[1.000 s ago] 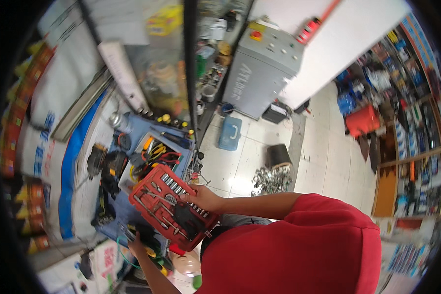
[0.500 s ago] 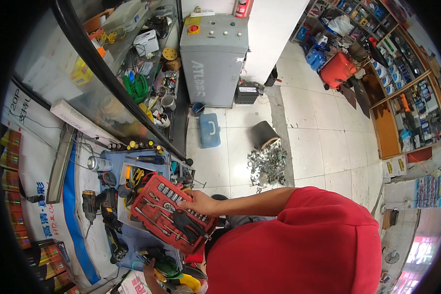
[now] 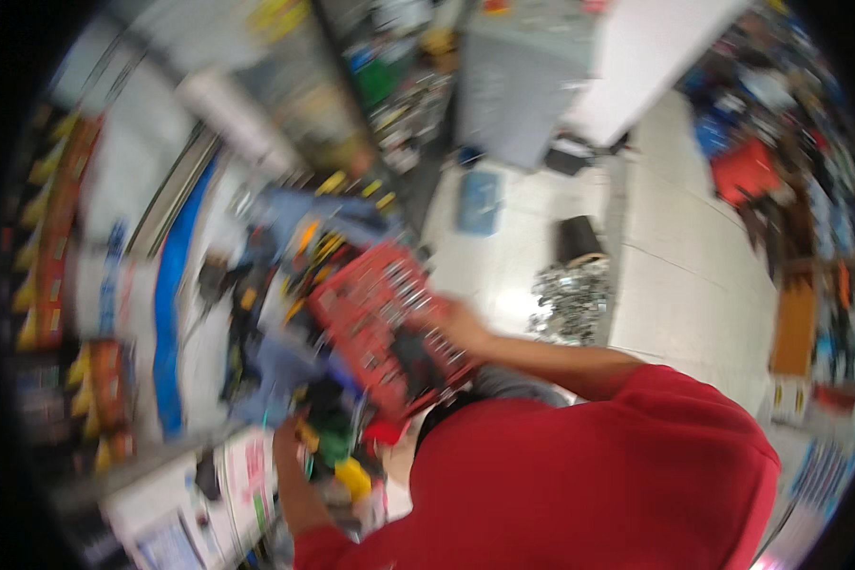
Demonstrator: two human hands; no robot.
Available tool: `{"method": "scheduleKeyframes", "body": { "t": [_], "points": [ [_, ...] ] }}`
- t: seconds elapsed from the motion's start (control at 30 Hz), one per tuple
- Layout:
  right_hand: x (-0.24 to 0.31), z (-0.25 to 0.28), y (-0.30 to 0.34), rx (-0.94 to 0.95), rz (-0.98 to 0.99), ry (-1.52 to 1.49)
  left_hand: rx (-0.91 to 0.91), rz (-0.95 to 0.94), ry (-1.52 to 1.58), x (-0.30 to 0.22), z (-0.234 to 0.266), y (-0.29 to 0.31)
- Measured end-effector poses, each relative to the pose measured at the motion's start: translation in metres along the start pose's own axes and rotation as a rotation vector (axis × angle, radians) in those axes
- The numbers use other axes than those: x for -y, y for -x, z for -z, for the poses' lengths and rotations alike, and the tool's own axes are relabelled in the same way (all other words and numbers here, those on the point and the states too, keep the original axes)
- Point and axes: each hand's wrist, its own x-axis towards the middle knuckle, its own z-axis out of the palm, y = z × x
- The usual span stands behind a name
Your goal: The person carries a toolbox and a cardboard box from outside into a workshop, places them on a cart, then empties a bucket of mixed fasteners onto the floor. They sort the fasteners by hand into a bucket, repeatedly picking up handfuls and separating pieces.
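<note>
My right hand [image 3: 463,329] grips the right edge of a red socket set case [image 3: 356,302], which is tilted. Rows of shiny sockets and a dark-handled tool [image 3: 414,363] lie in its recesses. The case is above a blue-topped work surface [image 3: 280,366] crowded with tools. My left hand [image 3: 289,437] reaches to the near side of that surface, beside a green item [image 3: 331,435] and a yellow one [image 3: 353,480]. Motion smears its fingers, so what they touch is unclear.
A power drill [image 3: 217,275] lies left of the case. On the tiled floor are a blue toolbox [image 3: 480,202], a tipped dark bucket [image 3: 579,239] and a heap of small metal parts [image 3: 572,302]. A grey machine cabinet [image 3: 518,95] stands behind. Near left is a white box [image 3: 195,494].
The whole view has swung, shifting the scene rightward and blurring it. More of my left forearm shows. The case is still in my right hand.
</note>
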Motion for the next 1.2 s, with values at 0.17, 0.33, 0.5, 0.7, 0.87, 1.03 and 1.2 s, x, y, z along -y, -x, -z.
{"method": "scheduleKeyframes", "body": {
  "t": [0.17, 0.33, 0.5, 0.7, 0.87, 1.03, 1.2],
  "points": [
    [-0.008, 0.0, 0.033, 0.008, -0.02, -0.286, -0.041, 0.419, 0.189, 0.013, -0.032, 0.055],
    [-0.005, 0.003, 0.034, -0.051, -0.06, -0.21, -0.019, 0.235, 0.148, 0.027, -0.06, 0.092],
    [-0.003, -0.009, 0.031, 0.147, -0.086, -0.1, -0.008, 0.162, -0.012, 0.046, -0.063, 0.123],
    [-0.014, -0.059, 0.024, 0.327, -0.011, -0.067, -0.142, -0.057, 0.103, 0.071, -0.056, 0.207],
    [-0.043, -0.122, 0.007, 0.439, -0.009, 0.04, -0.268, -0.201, 0.451, 0.118, -0.041, 0.329],
    [-0.108, -0.198, -0.02, 0.499, 0.069, 0.16, -0.288, -0.337, 0.897, 0.191, -0.07, 0.41],
    [-0.154, -0.239, -0.044, 0.466, 0.071, 0.385, -0.443, -0.379, 1.149, 0.239, -0.119, 0.43]
  ]
}}
